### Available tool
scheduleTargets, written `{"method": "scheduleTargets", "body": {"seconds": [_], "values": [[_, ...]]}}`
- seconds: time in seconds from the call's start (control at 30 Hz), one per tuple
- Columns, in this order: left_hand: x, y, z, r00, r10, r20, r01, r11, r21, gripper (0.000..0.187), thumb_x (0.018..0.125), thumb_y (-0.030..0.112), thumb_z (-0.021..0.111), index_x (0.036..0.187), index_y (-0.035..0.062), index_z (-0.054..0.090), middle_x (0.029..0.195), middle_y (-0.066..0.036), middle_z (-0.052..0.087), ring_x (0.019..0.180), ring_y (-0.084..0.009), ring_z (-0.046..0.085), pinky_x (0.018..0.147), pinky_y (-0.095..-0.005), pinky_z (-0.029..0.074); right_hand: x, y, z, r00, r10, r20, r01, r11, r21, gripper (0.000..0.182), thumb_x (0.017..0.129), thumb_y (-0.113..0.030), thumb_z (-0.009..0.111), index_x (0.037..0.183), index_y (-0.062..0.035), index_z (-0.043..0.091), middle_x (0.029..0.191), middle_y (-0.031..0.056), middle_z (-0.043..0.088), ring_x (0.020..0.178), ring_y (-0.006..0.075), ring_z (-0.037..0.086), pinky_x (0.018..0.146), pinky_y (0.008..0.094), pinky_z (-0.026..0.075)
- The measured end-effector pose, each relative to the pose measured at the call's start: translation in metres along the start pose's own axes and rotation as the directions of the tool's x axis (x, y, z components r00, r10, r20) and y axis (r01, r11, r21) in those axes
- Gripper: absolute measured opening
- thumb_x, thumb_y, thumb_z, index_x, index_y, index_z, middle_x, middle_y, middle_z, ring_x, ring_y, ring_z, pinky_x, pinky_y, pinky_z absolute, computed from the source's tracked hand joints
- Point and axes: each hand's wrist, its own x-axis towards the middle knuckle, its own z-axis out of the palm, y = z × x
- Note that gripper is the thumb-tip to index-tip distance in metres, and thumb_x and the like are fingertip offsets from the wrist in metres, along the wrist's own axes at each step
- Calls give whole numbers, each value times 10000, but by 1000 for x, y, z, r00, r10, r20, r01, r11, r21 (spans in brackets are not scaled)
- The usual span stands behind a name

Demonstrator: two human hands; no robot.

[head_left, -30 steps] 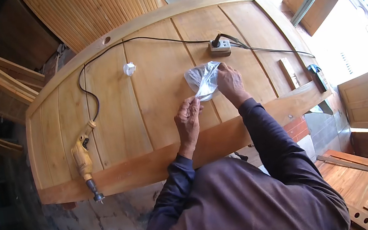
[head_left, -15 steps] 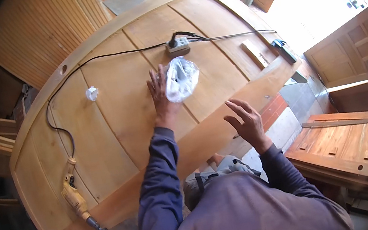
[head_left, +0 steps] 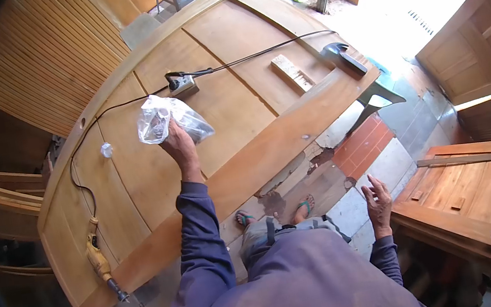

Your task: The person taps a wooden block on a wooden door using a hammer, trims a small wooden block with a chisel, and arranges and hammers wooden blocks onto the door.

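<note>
My left hand [head_left: 179,148] grips a clear plastic bag [head_left: 194,123] over a large wooden door panel [head_left: 157,161] lying flat. The bag's contents are hard to make out through the crumpled plastic. My right hand [head_left: 378,202] hangs to the right, past the panel's near edge, with its fingers apart and nothing in it. Beyond the bag, a white socket block [head_left: 185,86] with a black plug sits on the panel. A yellow power drill [head_left: 97,257] with a round cutter at its tip lies at the left end.
A wooden block [head_left: 292,73] and a dark tool [head_left: 344,59] lie toward the panel's right end. A black cord [head_left: 262,53] crosses the panel. A small crumpled plastic piece [head_left: 106,150] rests at left. Another wooden door [head_left: 470,195] lies at right, above broken floor tiles [head_left: 363,147].
My left hand has taken hold of the plastic bag, which it was beside before. My right hand has dropped away from the panel, to the right and nearer my body. The view has shifted.
</note>
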Motion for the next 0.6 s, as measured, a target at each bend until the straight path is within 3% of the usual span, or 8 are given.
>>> {"method": "scheduleTargets", "body": {"seconds": [0.07,0.17,0.2,0.33,0.4,0.43,0.5,0.6], "values": [[-10,-2,19,982,184,34,-187,970,155,265,1084,227,605,1091,-30,671,960,-35,645,792,-162,524,684,-369,438,-3,34,-16,997,70,17,-70,998,-7,403,949,-187,799,1331,-87,719,1219,159,725,863,210,743,737,333,608],[-18,43,62,950,296,100,-311,931,194,289,1083,211,596,1135,-60,679,1044,-94,706,889,-209,603,788,-385,484,-2,74,-30,986,156,58,-154,987,-38,400,967,-188,785,1349,-94,708,1249,130,720,876,181,733,743,319,592],[-13,56,82,939,325,111,-340,928,155,297,1082,205,594,1161,-68,678,1079,-115,719,932,-229,624,829,-390,492,0,82,-32,983,176,55,-173,984,-49,414,946,-250,801,1322,-96,723,1225,161,725,858,224,746,748,342,600],[30,60,155,927,342,154,-368,907,204,355,1080,203,577,1267,-87,659,1270,-221,712,1143,-340,662,983,-419,496,10,112,-32,962,239,132,-224,967,-121,413,964,-278,781,1327,-90,714,1227,142,724,875,210,746,759,331,597],[62,51,199,896,432,104,-444,862,246,306,1064,145,544,1279,-39,660,1255,-233,708,1105,-379,680,945,-453,529,10,126,-31,936,303,181,-278,949,-148,420,960,-297,782,1320,-90,717,1208,140,729,887,220,746,776,338,598],[75,48,222,899,434,66,-436,865,249,287,1048,77,509,1279,4,664,1219,-236,713,1057,-409,698,899,-482,562,8,131,-32,920,337,200,-308,937,-163,423,958,-306,782,1316,-89,718,1199,140,732,892,226,747,784,341,598],[101,46,256,997,-64,54,62,998,34,328,1042,268,601,1167,-15,709,1061,-247,748,945,-407,727,842,-493,560,2,137,-37,906,376,197,-333,917,-219,417,939,-309,791,1291,-93,732,1152,145,736,879,250,735,793,362,589],[140,-32,304,991,-94,-96,96,995,11,424,1001,376,658,1131,-20,736,1084,-259,757,966,-416,735,862,-503,553,-23,161,-44,884,441,152,-398,883,-249,403,916,-301,799,1259,-95,749,1116,158,736,843,268,719,781,377,576]]}}
